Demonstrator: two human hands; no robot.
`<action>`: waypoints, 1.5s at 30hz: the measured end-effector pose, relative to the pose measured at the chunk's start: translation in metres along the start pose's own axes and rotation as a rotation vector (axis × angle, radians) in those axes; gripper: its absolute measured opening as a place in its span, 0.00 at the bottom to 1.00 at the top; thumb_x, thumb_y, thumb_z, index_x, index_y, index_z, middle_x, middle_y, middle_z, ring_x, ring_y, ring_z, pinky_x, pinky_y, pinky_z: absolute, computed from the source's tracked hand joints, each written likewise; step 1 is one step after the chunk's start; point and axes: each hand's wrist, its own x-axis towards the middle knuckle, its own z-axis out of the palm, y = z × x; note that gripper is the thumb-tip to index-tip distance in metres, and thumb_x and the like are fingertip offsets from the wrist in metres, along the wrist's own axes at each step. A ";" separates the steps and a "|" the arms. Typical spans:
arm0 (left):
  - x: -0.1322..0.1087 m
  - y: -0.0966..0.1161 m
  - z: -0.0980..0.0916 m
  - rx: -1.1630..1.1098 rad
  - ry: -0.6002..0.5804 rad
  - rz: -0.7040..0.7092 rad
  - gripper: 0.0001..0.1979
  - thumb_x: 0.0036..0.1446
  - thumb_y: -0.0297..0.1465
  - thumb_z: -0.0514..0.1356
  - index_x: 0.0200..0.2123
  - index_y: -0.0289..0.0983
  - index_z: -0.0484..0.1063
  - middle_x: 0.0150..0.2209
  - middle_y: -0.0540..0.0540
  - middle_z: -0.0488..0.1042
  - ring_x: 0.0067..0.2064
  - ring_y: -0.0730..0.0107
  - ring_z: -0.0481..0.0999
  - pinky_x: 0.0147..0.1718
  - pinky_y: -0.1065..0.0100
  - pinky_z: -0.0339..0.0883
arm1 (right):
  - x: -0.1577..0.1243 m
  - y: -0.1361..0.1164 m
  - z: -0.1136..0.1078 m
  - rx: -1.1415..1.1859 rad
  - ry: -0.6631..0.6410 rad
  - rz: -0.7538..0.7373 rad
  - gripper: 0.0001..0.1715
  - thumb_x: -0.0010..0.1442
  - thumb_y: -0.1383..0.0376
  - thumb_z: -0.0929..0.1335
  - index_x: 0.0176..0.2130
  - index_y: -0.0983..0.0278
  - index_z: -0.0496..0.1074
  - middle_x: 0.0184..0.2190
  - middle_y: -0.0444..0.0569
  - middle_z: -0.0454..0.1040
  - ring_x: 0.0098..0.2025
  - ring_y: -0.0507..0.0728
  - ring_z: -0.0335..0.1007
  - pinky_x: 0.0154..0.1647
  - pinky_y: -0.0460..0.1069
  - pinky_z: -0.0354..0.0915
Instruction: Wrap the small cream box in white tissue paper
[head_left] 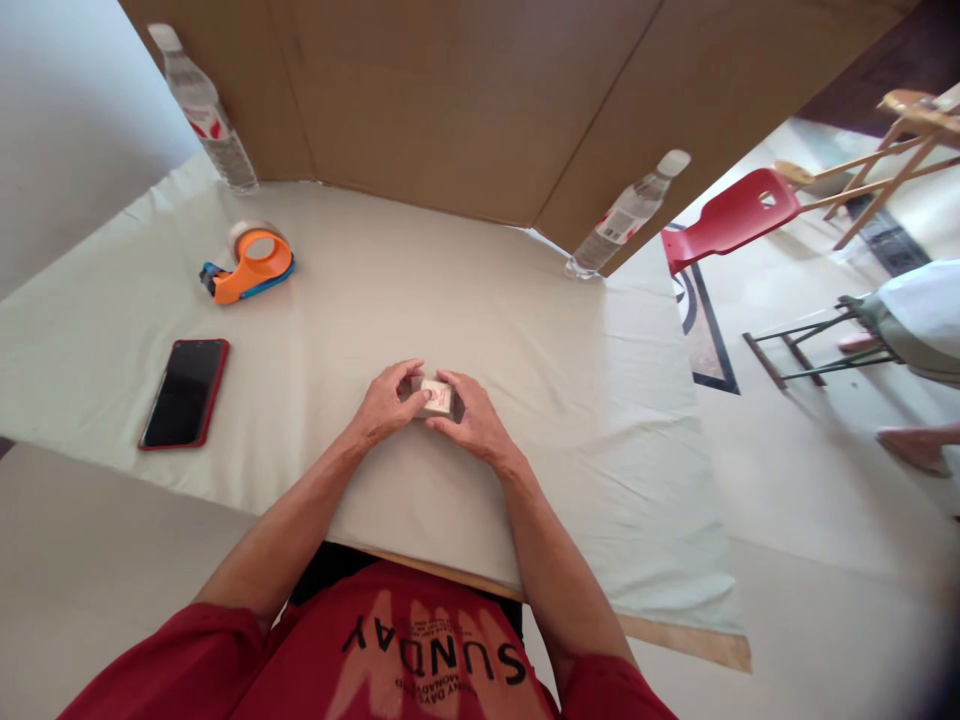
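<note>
A small pale box (436, 396) with a reddish mark on top rests on the white tablecloth (525, 340) near the table's middle. My left hand (386, 403) grips its left side with curled fingers. My right hand (471, 417) holds its right side, fingers wrapped round the edge. Both hands rest low on the cloth, with my forearms reaching in from the near edge.
A black phone in a red case (184, 392) lies at the left. An orange tape dispenser (250, 263) sits behind it. Two water bottles (204, 111) (625, 214) stand against a cardboard screen (480, 100). A red chair (731, 217) and a person's legs are at the right.
</note>
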 end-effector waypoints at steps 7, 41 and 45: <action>0.000 -0.002 0.002 0.007 0.024 0.047 0.27 0.52 0.35 0.63 0.56 0.35 0.72 0.49 0.40 0.77 0.44 0.63 0.76 0.46 0.61 0.71 | -0.002 -0.003 -0.007 0.153 0.090 0.062 0.44 0.55 0.50 0.73 0.65 0.58 0.60 0.67 0.58 0.61 0.66 0.67 0.61 0.62 0.64 0.63; 0.001 -0.002 0.003 -0.164 -0.079 -0.136 0.32 0.52 0.35 0.65 0.61 0.36 0.67 0.48 0.43 0.74 0.43 0.66 0.74 0.46 0.64 0.70 | 0.036 -0.014 -0.040 0.341 -0.249 0.246 0.18 0.61 0.52 0.67 0.37 0.63 0.78 0.33 0.47 0.78 0.37 0.56 0.72 0.39 0.50 0.65; 0.000 0.003 0.002 -0.141 -0.076 -0.151 0.31 0.53 0.34 0.63 0.61 0.35 0.67 0.46 0.43 0.73 0.43 0.66 0.74 0.46 0.64 0.70 | 0.019 -0.018 -0.036 0.133 -0.196 0.116 0.26 0.54 0.52 0.74 0.49 0.60 0.76 0.47 0.51 0.78 0.47 0.61 0.73 0.49 0.54 0.66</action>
